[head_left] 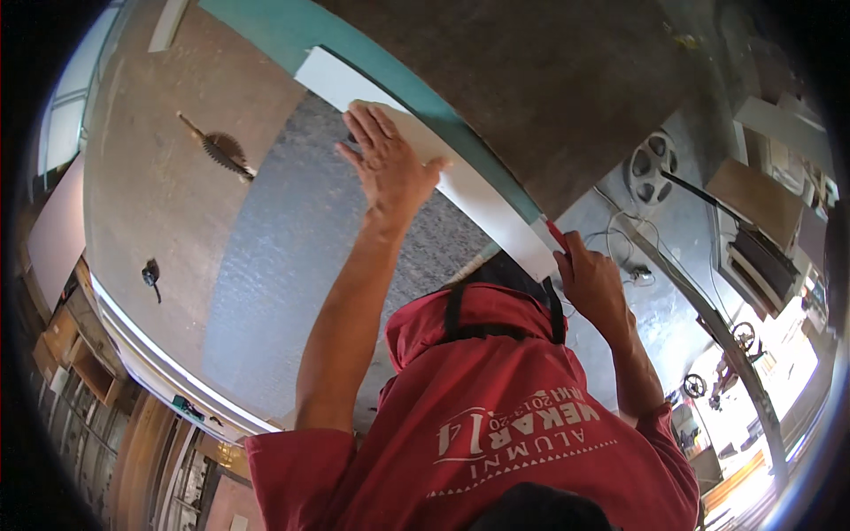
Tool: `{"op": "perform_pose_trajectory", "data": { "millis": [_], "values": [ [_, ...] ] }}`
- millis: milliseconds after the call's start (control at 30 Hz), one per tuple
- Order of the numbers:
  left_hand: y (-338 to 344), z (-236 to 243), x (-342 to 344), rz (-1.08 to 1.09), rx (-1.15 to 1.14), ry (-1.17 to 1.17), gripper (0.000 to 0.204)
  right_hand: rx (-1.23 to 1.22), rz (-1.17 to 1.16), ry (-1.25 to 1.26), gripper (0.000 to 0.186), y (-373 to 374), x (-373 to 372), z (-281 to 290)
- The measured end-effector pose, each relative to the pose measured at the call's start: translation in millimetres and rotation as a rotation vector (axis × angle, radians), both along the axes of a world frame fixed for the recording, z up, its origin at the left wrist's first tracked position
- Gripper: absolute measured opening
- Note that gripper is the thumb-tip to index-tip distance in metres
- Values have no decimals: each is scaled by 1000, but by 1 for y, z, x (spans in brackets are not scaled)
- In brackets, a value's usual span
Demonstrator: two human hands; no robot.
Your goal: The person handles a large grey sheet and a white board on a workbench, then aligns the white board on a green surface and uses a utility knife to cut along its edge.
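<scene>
My left hand [387, 168] lies flat with spread fingers on a long white board strip [500, 217], pressing near its far half. The strip runs diagonally across the worktable, and its near end sticks out over the edge in front of my waist. In my closed right hand [595, 281] is a slim red-handled tool [556, 234], held at the strip's near right end. Its pale tip meets the strip's edge, but its exact kind is hard to make out. A teal band [425, 97] runs alongside the strip's far edge.
A toothed circular saw blade [225, 152] stands up through the tabletop at left. A small dark object [151, 274] sits nearer me. At right are a spoked wheel [652, 168], loose cables [620, 232] and stacked boards [760, 265]. Another pale strip [166, 26] lies far left.
</scene>
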State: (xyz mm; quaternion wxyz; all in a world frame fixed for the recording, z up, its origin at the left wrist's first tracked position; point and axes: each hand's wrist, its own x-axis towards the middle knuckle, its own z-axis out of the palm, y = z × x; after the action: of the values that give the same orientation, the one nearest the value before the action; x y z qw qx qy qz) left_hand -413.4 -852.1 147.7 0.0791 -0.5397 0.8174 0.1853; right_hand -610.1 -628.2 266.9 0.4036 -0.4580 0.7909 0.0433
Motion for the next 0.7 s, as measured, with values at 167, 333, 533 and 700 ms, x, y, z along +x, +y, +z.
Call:
{"op": "perform_pose_trajectory", "data": {
  "millis": [167, 333, 533, 700],
  "values": [
    [0, 4, 2, 3, -2, 18, 132, -409, -24, -96, 23, -103, 35, -38],
    [1, -22, 10, -29, -123, 17, 115, -602, 38, -66, 25, -218, 74, -94],
    [-2, -6, 4, 8, -23, 31, 112, -589, 134, -61, 30, -263, 88, -117],
    [-4, 3, -3, 45, 24, -15, 111, -549, 131, -64, 31, -274, 95, -117]
  ]
}}
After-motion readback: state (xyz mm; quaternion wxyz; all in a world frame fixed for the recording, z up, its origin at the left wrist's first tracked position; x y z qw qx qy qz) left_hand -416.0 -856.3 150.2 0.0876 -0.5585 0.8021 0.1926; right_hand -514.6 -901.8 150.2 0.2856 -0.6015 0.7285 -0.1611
